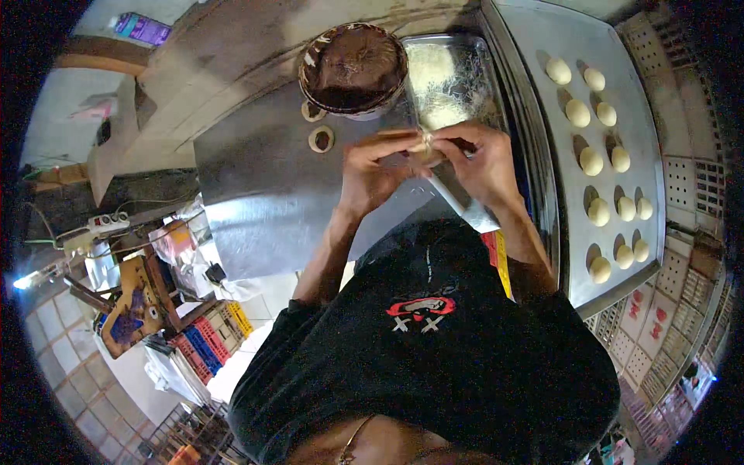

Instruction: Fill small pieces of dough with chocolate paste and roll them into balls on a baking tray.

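Note:
My left hand (380, 167) and my right hand (482, 159) meet above the metal work surface (256, 182). Between their fingertips they pinch a small piece of pale dough (425, 142), gathered at its top. Fingers cover most of it, so any filling inside is hidden. Just beyond the left hand lies a flat dough round (321, 139) with a dark brown dab in its middle. A second dough round (312, 112) sits partly under the edge of a large bowl (355, 70) of dark brown paste.
Behind my hands is a metal tray (484, 77) with pale, crumbly material. On the right, a long baking tray (542, 35) carries several dough balls (590, 161) in rows. Stacked coloured crates (205, 345) and a power strip (108, 223) are at the left. Perforated crates (682, 182) line the far right.

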Available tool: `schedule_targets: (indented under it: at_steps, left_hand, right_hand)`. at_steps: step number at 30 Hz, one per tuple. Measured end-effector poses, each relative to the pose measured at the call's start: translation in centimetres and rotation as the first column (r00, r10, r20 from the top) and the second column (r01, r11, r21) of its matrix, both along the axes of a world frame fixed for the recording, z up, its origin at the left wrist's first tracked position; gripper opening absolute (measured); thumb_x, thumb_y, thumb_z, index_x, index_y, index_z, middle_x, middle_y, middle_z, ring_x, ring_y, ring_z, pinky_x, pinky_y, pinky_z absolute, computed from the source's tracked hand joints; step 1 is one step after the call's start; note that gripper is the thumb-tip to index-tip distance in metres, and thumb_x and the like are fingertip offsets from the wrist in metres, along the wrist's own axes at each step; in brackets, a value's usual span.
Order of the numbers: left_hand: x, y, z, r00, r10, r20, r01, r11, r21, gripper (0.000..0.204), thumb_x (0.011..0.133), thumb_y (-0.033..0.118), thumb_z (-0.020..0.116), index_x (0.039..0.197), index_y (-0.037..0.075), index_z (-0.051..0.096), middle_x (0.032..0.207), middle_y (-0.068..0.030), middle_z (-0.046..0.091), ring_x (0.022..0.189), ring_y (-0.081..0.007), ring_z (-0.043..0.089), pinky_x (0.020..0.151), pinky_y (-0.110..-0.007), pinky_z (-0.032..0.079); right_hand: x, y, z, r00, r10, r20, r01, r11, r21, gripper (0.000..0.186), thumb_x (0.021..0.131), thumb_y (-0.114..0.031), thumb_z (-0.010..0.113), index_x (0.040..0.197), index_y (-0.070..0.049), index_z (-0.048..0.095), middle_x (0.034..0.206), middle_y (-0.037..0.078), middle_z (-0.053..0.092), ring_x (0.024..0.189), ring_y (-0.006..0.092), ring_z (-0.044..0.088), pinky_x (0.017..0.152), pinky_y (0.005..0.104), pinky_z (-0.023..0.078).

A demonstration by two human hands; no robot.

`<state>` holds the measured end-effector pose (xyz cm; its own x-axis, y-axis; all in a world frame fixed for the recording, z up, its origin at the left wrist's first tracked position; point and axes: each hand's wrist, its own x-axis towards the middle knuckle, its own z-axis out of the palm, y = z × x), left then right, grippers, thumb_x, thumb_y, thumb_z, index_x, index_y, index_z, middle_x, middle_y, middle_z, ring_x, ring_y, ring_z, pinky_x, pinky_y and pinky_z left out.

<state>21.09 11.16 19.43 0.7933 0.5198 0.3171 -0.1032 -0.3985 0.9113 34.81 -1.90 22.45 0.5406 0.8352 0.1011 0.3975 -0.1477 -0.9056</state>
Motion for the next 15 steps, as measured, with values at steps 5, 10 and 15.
schedule_targets:
  at_steps: [5,10,15]
  left_hand:
    - [-1.2,-0.1,-0.3,0.997,0.063,-0.050,-0.062,0.998,0.029,0.038,0.069,-0.007,0.075,0.104,0.009,0.072,0.114,-0.0169,0.066,0.104,-0.0231,0.065,0.087,-0.035,0.053]
    - [-2.3,-0.6,-1.3,0.999,-0.041,0.008,0.042,0.982,-0.186,0.036,0.072,-0.010,0.070,0.102,0.011,0.073,0.103,-0.0154,0.069,0.104,-0.0237,0.065,0.093,-0.037,0.050]
    - [-3.1,-2.8,-0.9,0.992,0.103,0.076,-0.104,0.995,0.003,0.042,0.076,-0.017,0.059,0.106,0.010,0.071,0.100,-0.0121,0.071,0.097,-0.0196,0.068,0.102,-0.038,0.045]
  right_hand:
    - [-0.9,-0.2,0.2,0.998,0.050,0.043,-0.044,0.990,-0.138,0.021,0.075,-0.001,0.073,0.096,-0.002,0.070,0.094,0.009,0.070,0.088,0.0172,0.067,0.076,0.0289,0.053]
    - [-1.6,-0.7,1.1,0.969,0.141,0.203,-0.131,0.989,-0.061,0.018,0.071,-0.001,0.076,0.088,-0.002,0.072,0.090,0.010,0.070,0.084,0.0177,0.067,0.074,0.0300,0.053]
    - [-2.8,0.0,1.3,0.998,0.057,0.006,-0.056,0.996,-0.073,0.018,0.071,0.001,0.074,0.087,-0.003,0.072,0.084,0.010,0.070,0.078,0.0174,0.067,0.073,0.0310,0.053]
